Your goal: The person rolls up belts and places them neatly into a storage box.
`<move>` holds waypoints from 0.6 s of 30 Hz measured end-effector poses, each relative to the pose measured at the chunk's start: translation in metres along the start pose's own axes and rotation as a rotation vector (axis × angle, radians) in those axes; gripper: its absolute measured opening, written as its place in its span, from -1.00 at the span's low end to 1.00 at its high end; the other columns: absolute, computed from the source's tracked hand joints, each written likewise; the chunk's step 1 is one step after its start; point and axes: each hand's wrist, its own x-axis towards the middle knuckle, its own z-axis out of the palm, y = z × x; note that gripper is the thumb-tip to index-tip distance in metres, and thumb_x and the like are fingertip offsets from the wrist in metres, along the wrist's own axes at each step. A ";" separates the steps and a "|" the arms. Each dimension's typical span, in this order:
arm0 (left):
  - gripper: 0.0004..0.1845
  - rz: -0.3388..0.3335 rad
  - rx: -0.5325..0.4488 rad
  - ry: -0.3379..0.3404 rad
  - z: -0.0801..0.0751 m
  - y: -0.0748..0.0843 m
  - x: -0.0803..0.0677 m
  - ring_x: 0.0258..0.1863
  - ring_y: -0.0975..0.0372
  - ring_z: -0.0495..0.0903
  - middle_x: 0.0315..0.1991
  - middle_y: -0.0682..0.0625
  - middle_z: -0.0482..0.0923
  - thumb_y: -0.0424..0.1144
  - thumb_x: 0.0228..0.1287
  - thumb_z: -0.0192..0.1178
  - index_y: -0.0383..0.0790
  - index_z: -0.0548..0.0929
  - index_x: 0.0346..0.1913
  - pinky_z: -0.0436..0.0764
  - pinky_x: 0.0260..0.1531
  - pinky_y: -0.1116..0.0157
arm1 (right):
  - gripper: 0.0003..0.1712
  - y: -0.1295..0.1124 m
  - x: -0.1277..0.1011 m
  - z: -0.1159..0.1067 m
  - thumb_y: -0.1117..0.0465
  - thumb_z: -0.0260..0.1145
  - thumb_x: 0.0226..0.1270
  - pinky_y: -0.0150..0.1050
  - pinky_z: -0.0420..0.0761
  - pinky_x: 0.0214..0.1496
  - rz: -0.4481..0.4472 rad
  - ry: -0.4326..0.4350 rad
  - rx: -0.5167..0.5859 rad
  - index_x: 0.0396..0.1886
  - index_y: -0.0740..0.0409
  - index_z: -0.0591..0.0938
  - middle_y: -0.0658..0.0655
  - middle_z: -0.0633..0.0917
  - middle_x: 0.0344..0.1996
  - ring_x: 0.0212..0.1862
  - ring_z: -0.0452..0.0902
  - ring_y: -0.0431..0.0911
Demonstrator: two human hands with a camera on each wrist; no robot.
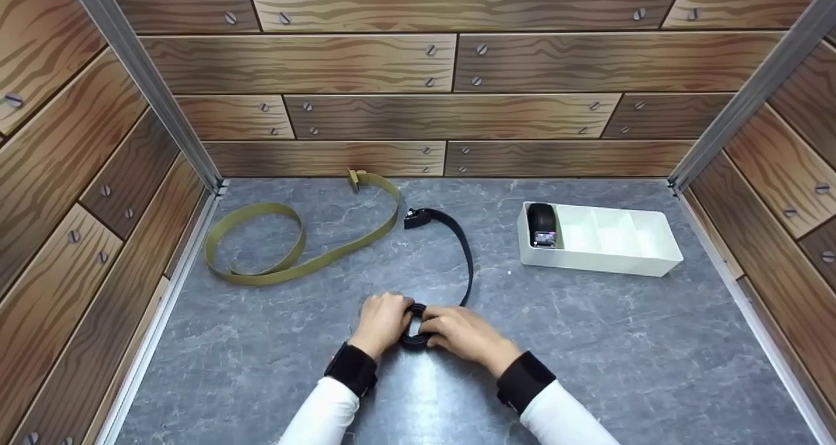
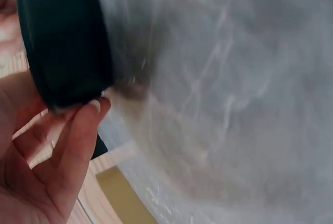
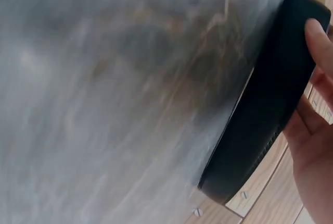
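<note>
Rolling is partly done; my left hand [image 1: 385, 321] and right hand [image 1: 460, 332] both grip the black belt [image 1: 465, 249] coil at the table's [image 1: 588, 340] front, its tail loose; green belt [image 1: 287, 249] untouched; tray [image 1: 643, 252] holds one roll.

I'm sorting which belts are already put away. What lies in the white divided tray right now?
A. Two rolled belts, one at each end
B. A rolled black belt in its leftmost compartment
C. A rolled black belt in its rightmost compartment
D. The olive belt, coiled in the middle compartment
B: the white tray holds one rolled black belt in its leftmost compartment, while the olive belt lies loose on the table.
</note>
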 end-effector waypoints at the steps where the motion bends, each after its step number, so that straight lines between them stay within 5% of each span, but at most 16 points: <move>1: -0.85 -0.021 -0.010 0.005 0.001 0.001 0.000 -0.51 -0.02 0.64 -0.49 -0.05 0.67 -0.23 0.11 0.35 -0.10 0.62 -0.54 0.53 -0.53 0.06 | -0.78 -0.001 0.000 0.001 0.19 0.47 0.16 -0.26 0.58 -0.10 -0.001 0.013 -0.021 -0.16 -0.01 0.75 -0.06 0.62 -0.20 -0.19 0.61 -0.16; 8: -0.84 -0.200 -0.048 -0.026 0.001 0.008 -0.002 -0.46 -0.10 0.65 -0.45 -0.15 0.67 -0.23 0.03 0.42 -0.20 0.63 -0.50 0.57 -0.49 0.00 | -0.77 -0.006 -0.001 0.004 0.17 0.47 0.15 -0.23 0.60 -0.14 0.041 0.046 -0.051 -0.15 -0.04 0.74 -0.08 0.62 -0.20 -0.22 0.62 -0.15; 13: -0.87 -0.180 -0.009 -0.025 0.000 0.007 -0.003 -0.48 -0.09 0.65 -0.45 -0.15 0.67 -0.25 0.07 0.40 -0.20 0.67 -0.51 0.57 -0.52 0.01 | -0.53 0.001 -0.005 0.001 0.24 0.50 0.09 -0.18 0.61 -0.08 0.052 0.061 0.016 0.04 0.08 0.62 0.08 0.54 0.06 -0.14 0.61 -0.07; 18: -0.86 -0.100 0.029 0.020 -0.001 -0.002 -0.005 -0.51 -0.06 0.65 -0.48 -0.09 0.67 -0.26 0.06 0.40 -0.15 0.66 -0.55 0.56 -0.56 0.04 | -0.62 0.019 -0.015 -0.010 0.26 0.53 0.02 -0.14 0.56 -0.01 0.071 0.079 -0.025 -0.12 0.12 0.64 0.04 0.60 -0.09 -0.13 0.55 -0.06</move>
